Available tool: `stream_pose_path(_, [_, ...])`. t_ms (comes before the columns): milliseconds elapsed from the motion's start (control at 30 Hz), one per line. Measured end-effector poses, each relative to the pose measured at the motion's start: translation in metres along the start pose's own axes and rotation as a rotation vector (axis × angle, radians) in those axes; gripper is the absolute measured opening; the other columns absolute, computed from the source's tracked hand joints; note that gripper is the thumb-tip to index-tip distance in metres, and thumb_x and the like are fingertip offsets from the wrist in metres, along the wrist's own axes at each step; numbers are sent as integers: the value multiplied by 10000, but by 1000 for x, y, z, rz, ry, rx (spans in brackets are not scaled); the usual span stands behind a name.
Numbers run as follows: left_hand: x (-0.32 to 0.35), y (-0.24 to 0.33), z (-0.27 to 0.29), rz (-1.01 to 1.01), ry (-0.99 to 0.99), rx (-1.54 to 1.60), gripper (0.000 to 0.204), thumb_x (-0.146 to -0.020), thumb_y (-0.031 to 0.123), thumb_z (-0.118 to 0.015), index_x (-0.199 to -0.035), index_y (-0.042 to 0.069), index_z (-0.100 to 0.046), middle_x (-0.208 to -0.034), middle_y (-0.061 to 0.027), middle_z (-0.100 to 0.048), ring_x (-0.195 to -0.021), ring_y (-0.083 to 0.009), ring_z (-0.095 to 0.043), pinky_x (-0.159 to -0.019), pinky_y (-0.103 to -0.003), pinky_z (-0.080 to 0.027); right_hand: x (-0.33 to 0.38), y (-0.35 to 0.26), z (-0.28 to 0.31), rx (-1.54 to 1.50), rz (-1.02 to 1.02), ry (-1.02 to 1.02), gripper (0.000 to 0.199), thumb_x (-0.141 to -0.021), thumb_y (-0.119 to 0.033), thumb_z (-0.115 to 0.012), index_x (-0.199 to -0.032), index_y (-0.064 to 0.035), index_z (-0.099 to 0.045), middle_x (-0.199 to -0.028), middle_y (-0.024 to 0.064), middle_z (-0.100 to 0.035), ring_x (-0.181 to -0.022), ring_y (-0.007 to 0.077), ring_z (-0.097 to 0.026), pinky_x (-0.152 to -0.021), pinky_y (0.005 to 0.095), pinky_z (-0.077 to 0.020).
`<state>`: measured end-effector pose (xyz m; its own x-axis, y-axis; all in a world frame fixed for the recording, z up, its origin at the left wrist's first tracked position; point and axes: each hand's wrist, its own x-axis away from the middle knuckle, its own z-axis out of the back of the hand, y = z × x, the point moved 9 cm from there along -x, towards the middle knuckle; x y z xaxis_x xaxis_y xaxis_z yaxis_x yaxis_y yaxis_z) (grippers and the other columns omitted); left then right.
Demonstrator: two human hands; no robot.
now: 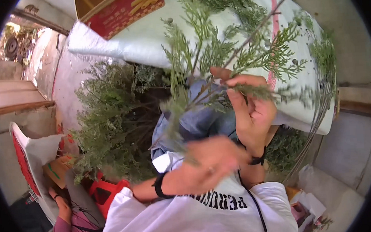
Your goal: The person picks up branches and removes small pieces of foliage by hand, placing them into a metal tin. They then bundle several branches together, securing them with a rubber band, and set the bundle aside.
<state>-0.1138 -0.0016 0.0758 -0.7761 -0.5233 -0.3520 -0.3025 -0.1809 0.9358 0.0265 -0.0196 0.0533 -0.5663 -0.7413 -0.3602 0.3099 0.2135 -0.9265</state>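
Before us the counter [141,48], covered in white sheeting with a red stripe, fills the upper middle of the view. To its near left, a big heap of evergreen foliage [109,125] spreads beside our knees in blue jeans [213,118]. At lower left we see another person [75,227] in a purple top. A red printed carton [124,19] sits at the counter's far left, and loose sprays [238,6] lie toward its far side. Near our left elbow is a red plastic stool [107,191], partly hidden. The evergreen branch [249,41] we are handling slants over the counter's near edge and our lap, its stem reaching up to the right. Of our hands, the right hand [246,97] pinches it between thumb and fingers; the left hand [209,159], below it, is blurred, and we cannot tell whether it grips anything.
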Motion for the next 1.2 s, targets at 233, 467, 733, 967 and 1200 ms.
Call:
stream_pose_path(233, [-12, -18, 87, -54, 627, -506, 215, -878, -50, -694, -1086, -1, -669, -965, -115, -697, -749, -224, -636, -706, -314, -504, -3, 9, -22, -188, -81, -50, 154, -943, 18, -661, -1095, 8, -640, -1127, 144, -707, -1050, 197, -672, -917, 308, -512])
stream_pose_path(467, [4, -39, 99, 231, 541, -523, 181, -896, -16, -713, -1064, -25, -646, -938, -99, -692, -783, -158, -633, -737, -277, -503, -10, 11, -56, -18, -111, -313, 174, -925, 5, -671, -1099, -3, -667, -1192, 154, -724, -1135, 232, -686, -986, 355, -520])
stream_pose_path(733, [26, -68, 137, 406, 589, -143, 81, -958, 8, -677, -986, -23, -608, -908, -21, -666, -791, -84, -602, -729, -218, -481, -43, -12, -22, 51, -68, -441, 225, -909, -54, -695, -1130, -10, -698, -1174, 124, -734, -1060, 234, -721, -929, 354, -546])
stream_pose_path(967, [43, -42, 212, 295, 787, -198, 80, -1004, 55, -637, -961, 2, -595, -874, 1, -632, -759, -54, -573, -673, -203, -485, -131, 17, 108, 732, -140, -57, 264, -959, -93, -651, -1223, -91, -668, -985, 68, -708, -759, 122, -644, -704, 271, -521])
stream_pose_path(1200, [67, -32, 241, 317, 837, -190, 57, -1021, 77, -609, -981, 39, -596, -887, 11, -604, -735, -24, -553, -575, -215, -481, -125, 3, 10, 831, 199, -550, 302, -897, -70, -686, -1184, -162, -703, -1135, 76, -676, -1070, 191, -631, -913, 335, -501])
